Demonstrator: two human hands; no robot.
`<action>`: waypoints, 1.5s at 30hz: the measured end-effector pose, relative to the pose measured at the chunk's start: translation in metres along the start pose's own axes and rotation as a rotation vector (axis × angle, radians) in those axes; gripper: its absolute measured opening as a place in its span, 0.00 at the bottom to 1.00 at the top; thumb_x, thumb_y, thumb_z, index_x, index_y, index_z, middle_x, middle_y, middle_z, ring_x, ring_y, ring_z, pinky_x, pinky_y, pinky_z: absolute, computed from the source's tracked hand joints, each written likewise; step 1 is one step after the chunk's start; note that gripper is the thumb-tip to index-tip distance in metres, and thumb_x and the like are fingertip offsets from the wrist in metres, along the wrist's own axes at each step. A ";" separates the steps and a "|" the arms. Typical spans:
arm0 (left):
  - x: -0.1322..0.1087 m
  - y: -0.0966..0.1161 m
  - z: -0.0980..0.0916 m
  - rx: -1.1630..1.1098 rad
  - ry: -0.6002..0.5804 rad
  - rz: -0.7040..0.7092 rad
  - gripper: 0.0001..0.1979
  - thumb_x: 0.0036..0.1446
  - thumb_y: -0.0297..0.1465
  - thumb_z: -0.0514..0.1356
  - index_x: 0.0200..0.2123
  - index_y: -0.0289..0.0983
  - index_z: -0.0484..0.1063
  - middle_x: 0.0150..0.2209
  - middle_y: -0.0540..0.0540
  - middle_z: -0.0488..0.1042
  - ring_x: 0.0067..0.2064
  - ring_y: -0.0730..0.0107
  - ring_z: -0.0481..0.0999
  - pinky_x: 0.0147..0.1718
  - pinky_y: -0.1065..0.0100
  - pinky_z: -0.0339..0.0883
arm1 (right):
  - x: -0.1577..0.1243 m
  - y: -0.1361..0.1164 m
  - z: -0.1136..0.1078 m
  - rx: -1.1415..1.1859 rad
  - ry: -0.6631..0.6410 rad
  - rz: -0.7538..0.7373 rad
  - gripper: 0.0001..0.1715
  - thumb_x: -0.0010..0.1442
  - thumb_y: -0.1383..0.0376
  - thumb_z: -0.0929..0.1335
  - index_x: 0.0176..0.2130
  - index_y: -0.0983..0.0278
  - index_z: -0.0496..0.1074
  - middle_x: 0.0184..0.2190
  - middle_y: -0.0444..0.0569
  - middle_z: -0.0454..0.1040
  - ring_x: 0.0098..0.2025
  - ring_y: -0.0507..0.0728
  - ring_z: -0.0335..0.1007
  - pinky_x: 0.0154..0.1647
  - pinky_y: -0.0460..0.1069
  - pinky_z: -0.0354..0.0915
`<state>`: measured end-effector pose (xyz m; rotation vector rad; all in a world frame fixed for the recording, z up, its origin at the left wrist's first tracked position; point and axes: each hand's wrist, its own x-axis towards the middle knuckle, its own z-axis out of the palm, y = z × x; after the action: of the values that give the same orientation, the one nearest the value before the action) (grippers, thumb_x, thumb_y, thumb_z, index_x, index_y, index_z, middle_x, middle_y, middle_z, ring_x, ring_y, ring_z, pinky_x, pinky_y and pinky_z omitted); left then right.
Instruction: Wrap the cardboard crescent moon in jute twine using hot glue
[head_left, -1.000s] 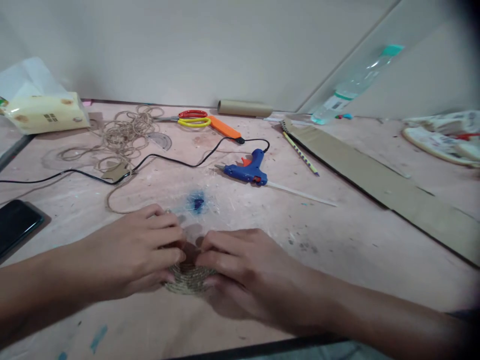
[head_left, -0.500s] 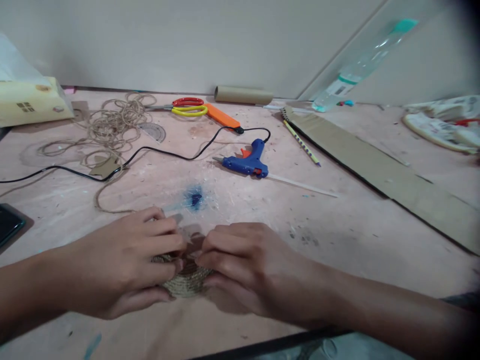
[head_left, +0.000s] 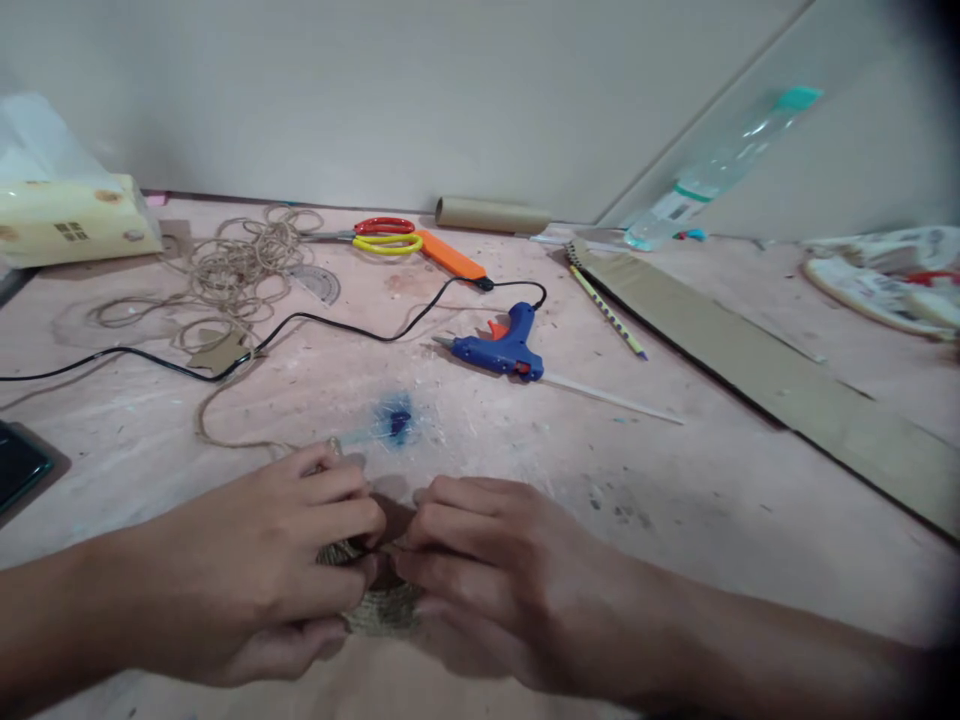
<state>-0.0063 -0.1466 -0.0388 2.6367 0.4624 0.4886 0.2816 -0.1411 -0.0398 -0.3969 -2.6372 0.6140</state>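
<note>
One coiled twine piece sits between left hand and right hand, both pinching it. Beyond: one glue gun, one pencil, one bottle.

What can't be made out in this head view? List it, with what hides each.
All in the head view:
Coiled twine piece: full shape, mostly covered by the left hand and right hand.
Each hand's exact grip: hidden by its own fingers.
Phone: cut off by the left edge.
Cardboard strip: near end cut off by the right edge.
Bottle label: print too small and blurred.
</note>
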 end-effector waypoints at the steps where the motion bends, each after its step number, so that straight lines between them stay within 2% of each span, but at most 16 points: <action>1: 0.000 0.000 0.001 0.004 0.009 0.005 0.03 0.70 0.27 0.65 0.40 0.40 0.75 0.45 0.46 0.80 0.47 0.57 0.76 0.51 0.53 0.64 | -0.001 0.000 0.002 -0.009 0.015 0.012 0.12 0.82 0.68 0.66 0.52 0.69 0.80 0.44 0.52 0.83 0.43 0.57 0.73 0.43 0.53 0.72; 9: -0.001 0.002 0.003 0.031 0.098 0.047 0.03 0.71 0.24 0.63 0.44 0.37 0.77 0.41 0.46 0.83 0.47 0.57 0.80 0.54 0.53 0.69 | -0.004 0.001 0.007 0.011 0.002 0.069 0.10 0.82 0.64 0.68 0.53 0.65 0.79 0.43 0.50 0.82 0.43 0.57 0.72 0.39 0.53 0.68; 13: -0.001 -0.001 0.001 -0.055 0.032 0.015 0.04 0.69 0.25 0.63 0.45 0.38 0.76 0.44 0.43 0.82 0.48 0.55 0.79 0.53 0.52 0.70 | -0.003 -0.001 0.006 -0.026 0.020 0.040 0.11 0.82 0.65 0.67 0.50 0.66 0.79 0.41 0.50 0.83 0.41 0.57 0.71 0.39 0.54 0.67; 15: -0.001 -0.006 0.000 -0.078 -0.002 -0.016 0.08 0.68 0.25 0.63 0.49 0.39 0.76 0.48 0.42 0.82 0.50 0.53 0.80 0.54 0.52 0.70 | -0.001 -0.002 0.005 -0.006 -0.001 0.105 0.10 0.80 0.63 0.69 0.46 0.65 0.78 0.41 0.51 0.83 0.42 0.58 0.72 0.41 0.54 0.68; 18: -0.002 -0.018 -0.004 -0.143 0.041 -0.048 0.14 0.67 0.24 0.63 0.53 0.42 0.76 0.52 0.42 0.81 0.54 0.55 0.80 0.57 0.54 0.70 | 0.001 -0.006 0.008 0.120 0.016 0.215 0.06 0.76 0.63 0.73 0.45 0.63 0.77 0.41 0.50 0.83 0.44 0.58 0.75 0.46 0.53 0.71; 20: -0.003 -0.025 -0.010 -0.158 0.093 -0.070 0.16 0.68 0.23 0.62 0.56 0.43 0.75 0.55 0.43 0.81 0.56 0.58 0.80 0.58 0.57 0.71 | 0.003 -0.010 0.009 0.297 0.002 0.174 0.04 0.75 0.65 0.73 0.48 0.63 0.78 0.46 0.51 0.86 0.49 0.58 0.79 0.54 0.53 0.73; 23: -0.005 -0.030 -0.018 -0.123 0.083 -0.094 0.16 0.73 0.32 0.65 0.62 0.44 0.74 0.58 0.42 0.80 0.58 0.56 0.80 0.57 0.58 0.73 | 0.006 -0.015 0.005 0.520 -0.068 0.075 0.09 0.76 0.65 0.73 0.54 0.64 0.79 0.54 0.53 0.87 0.57 0.57 0.82 0.63 0.51 0.74; 25: -0.007 -0.030 -0.019 -0.086 0.044 -0.087 0.20 0.74 0.42 0.67 0.63 0.43 0.73 0.57 0.40 0.80 0.56 0.53 0.81 0.55 0.57 0.75 | 0.007 -0.012 -0.009 0.475 -0.028 0.130 0.07 0.77 0.66 0.72 0.52 0.64 0.81 0.48 0.51 0.88 0.51 0.55 0.84 0.57 0.49 0.75; 27: -0.009 -0.028 -0.018 -0.019 0.000 -0.084 0.25 0.73 0.47 0.68 0.64 0.42 0.73 0.56 0.39 0.80 0.53 0.51 0.82 0.51 0.56 0.76 | 0.007 0.002 -0.033 0.276 0.111 0.248 0.08 0.78 0.66 0.70 0.47 0.62 0.82 0.39 0.48 0.87 0.40 0.54 0.82 0.46 0.48 0.76; 28: -0.010 -0.027 -0.017 0.009 -0.020 -0.083 0.25 0.73 0.48 0.68 0.65 0.42 0.73 0.56 0.38 0.81 0.52 0.51 0.83 0.50 0.56 0.77 | 0.006 0.013 -0.047 0.126 0.180 0.296 0.09 0.78 0.65 0.70 0.47 0.61 0.82 0.39 0.49 0.87 0.39 0.55 0.81 0.44 0.49 0.76; 30: -0.011 -0.026 -0.015 0.032 -0.050 -0.088 0.25 0.75 0.47 0.67 0.66 0.42 0.73 0.60 0.36 0.82 0.55 0.49 0.84 0.52 0.55 0.79 | 0.004 0.045 -0.075 -0.233 0.192 0.398 0.13 0.78 0.65 0.67 0.52 0.60 0.82 0.48 0.54 0.87 0.49 0.63 0.83 0.54 0.57 0.78; 32: -0.011 -0.027 -0.014 0.002 -0.056 -0.097 0.26 0.76 0.47 0.66 0.70 0.43 0.72 0.66 0.35 0.80 0.63 0.48 0.83 0.61 0.54 0.78 | 0.001 0.080 -0.099 -0.476 0.058 0.474 0.21 0.75 0.67 0.64 0.59 0.60 0.82 0.59 0.60 0.84 0.63 0.73 0.78 0.65 0.70 0.74; 34: -0.011 -0.028 -0.014 -0.047 -0.058 -0.109 0.28 0.76 0.45 0.67 0.72 0.44 0.70 0.71 0.36 0.78 0.69 0.49 0.80 0.67 0.53 0.75 | -0.001 0.110 -0.114 -0.483 -0.019 0.479 0.23 0.70 0.69 0.65 0.57 0.62 0.84 0.60 0.64 0.84 0.66 0.78 0.74 0.68 0.77 0.69; 37: -0.011 -0.029 -0.014 -0.113 -0.060 -0.115 0.27 0.76 0.43 0.68 0.72 0.45 0.71 0.71 0.39 0.79 0.70 0.51 0.80 0.69 0.53 0.75 | -0.003 0.136 -0.121 -0.397 -0.128 0.444 0.28 0.65 0.71 0.67 0.59 0.60 0.85 0.62 0.59 0.84 0.67 0.74 0.75 0.70 0.75 0.68; 41: -0.008 -0.027 -0.014 -0.159 -0.051 -0.123 0.21 0.76 0.41 0.68 0.66 0.44 0.76 0.67 0.39 0.82 0.67 0.52 0.82 0.66 0.56 0.76 | -0.004 0.140 -0.118 -0.224 -0.184 0.416 0.27 0.67 0.69 0.68 0.61 0.58 0.84 0.58 0.55 0.86 0.61 0.65 0.80 0.67 0.64 0.74; 45: -0.006 -0.025 -0.014 -0.174 -0.033 -0.137 0.13 0.75 0.36 0.68 0.59 0.43 0.80 0.55 0.41 0.84 0.54 0.56 0.85 0.51 0.63 0.79 | -0.007 0.126 -0.120 -0.038 -0.196 0.420 0.20 0.69 0.64 0.70 0.57 0.61 0.84 0.57 0.55 0.86 0.59 0.63 0.82 0.63 0.59 0.76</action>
<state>-0.0236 -0.1231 -0.0395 2.4237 0.5591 0.4209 0.3637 0.0087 -0.0027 -0.9631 -2.7697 0.7642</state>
